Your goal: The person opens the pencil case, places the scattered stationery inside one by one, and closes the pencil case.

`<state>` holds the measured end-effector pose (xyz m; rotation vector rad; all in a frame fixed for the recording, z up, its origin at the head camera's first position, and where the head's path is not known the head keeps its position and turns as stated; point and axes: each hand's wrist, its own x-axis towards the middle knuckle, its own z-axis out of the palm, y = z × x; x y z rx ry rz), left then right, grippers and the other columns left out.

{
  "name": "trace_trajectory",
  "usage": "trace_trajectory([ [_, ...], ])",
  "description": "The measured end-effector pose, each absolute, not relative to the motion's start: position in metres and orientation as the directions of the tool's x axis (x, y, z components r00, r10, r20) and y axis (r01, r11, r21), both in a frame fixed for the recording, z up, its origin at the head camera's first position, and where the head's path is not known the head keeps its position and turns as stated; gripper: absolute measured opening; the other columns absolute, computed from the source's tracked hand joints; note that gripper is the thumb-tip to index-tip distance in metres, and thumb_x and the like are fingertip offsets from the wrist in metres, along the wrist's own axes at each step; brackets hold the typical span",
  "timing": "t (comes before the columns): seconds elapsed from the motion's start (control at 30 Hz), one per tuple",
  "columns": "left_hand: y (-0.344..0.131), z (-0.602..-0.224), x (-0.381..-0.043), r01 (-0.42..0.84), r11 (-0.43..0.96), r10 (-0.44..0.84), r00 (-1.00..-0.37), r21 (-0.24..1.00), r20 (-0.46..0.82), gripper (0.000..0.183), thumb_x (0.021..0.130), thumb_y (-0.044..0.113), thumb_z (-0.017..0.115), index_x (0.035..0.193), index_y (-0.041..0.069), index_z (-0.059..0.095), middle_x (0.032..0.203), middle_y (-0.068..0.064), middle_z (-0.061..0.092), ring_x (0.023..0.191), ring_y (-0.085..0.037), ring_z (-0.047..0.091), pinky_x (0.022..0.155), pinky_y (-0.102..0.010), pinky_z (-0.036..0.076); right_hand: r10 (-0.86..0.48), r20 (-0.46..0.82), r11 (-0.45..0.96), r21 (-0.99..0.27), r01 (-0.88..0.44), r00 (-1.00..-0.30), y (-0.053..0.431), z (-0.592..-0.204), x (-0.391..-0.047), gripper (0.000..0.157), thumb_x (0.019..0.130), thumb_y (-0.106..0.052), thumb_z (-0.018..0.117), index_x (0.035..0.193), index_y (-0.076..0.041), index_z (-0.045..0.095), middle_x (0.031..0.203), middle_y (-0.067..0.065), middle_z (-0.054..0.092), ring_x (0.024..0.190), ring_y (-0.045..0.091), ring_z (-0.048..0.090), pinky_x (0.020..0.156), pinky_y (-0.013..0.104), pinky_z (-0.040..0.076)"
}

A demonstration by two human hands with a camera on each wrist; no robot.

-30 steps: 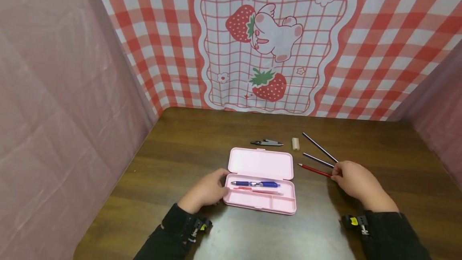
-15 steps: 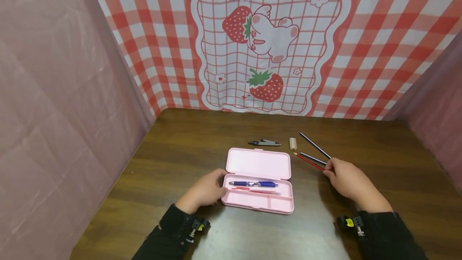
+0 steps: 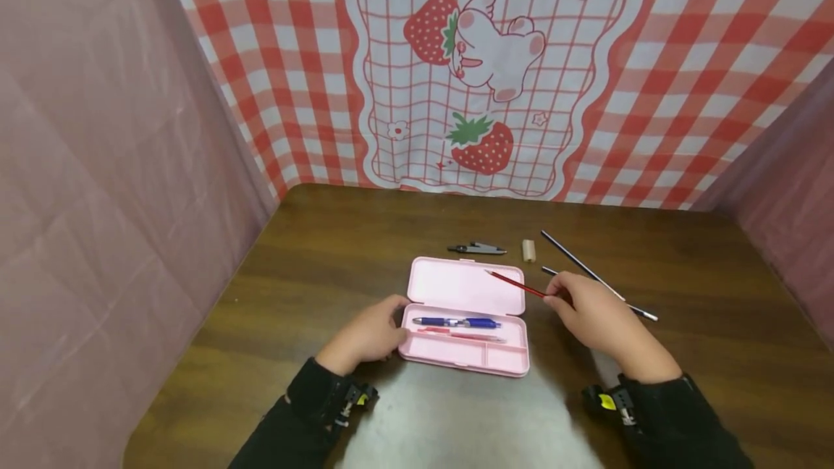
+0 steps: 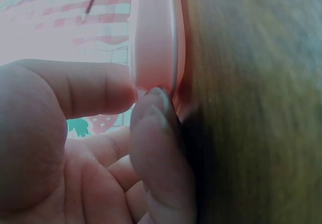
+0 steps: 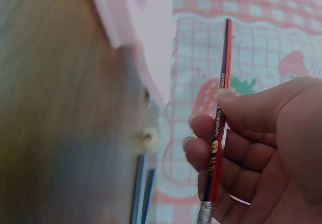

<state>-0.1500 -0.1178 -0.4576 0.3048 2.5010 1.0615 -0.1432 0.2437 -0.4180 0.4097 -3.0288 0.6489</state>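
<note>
A pink pencil case [image 3: 449, 284] lies open on the table, its lid folded back. My left hand [image 3: 368, 331] grips its left end; the left wrist view has thumb and fingertip pinching the case wall [image 4: 153, 38]. Inside the case are a blue pen [image 3: 482, 323] and a pinkish-red pen [image 3: 465, 336]. With thumb and fingers, my right hand [image 3: 596, 317] pinches a red-and-black pencil [image 3: 515, 282], raised off the table, its point over the lid's right part. Up close, the pencil [image 5: 217, 146] shows lettering and a silver band at its end.
Behind the case lie a drawing compass [image 3: 478, 248] and a small pale eraser [image 3: 528, 250]. Two dark striped pencils lie to the right: a farther one [image 3: 576, 260], and a nearer one [image 3: 643, 312] partly hidden by my right hand. A checked cloth [image 3: 313, 93] hangs at the back.
My right hand has lifted the red pencil away from the other two pencils and carried it left, toward the lid. My left hand stays at the case's left end.
</note>
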Motion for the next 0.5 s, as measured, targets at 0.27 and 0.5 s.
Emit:
trace_trajectory([
  [0.27, -0.117, -0.452, -0.152, 0.041, 0.702, 0.342, -0.895, 0.711, -0.287, 0.046, 0.092, 0.019, 0.06, 0.136, 0.012, 0.049, 0.068, -0.005, 0.059, 0.052, -0.021, 0.058, 0.047, -0.034, 0.046, -0.303, 0.141, 0.868, -0.367, -0.334, -0.943, 0.212, -0.408, -0.136, 0.012, 0.088, -0.018, 0.071, 0.093, -0.015, 0.061, 0.076, -0.004, 0.054, 0.066, 0.013, 0.048, 0.06, 0.032, 0.043],
  [0.5, -0.116, -0.456, -0.15, 0.02, 0.711, 0.329, -0.893, 0.703, -0.308, 0.046, 0.092, 0.02, 0.061, 0.136, 0.014, 0.049, 0.07, -0.005, 0.06, 0.053, -0.022, 0.058, 0.048, -0.034, 0.046, -0.381, 0.079, 0.863, -0.329, -0.385, -0.921, 0.179, -0.418, -0.133, 0.01, 0.089, -0.019, 0.07, 0.092, -0.015, 0.062, 0.077, -0.006, 0.054, 0.068, 0.012, 0.048, 0.064, 0.032, 0.045],
])
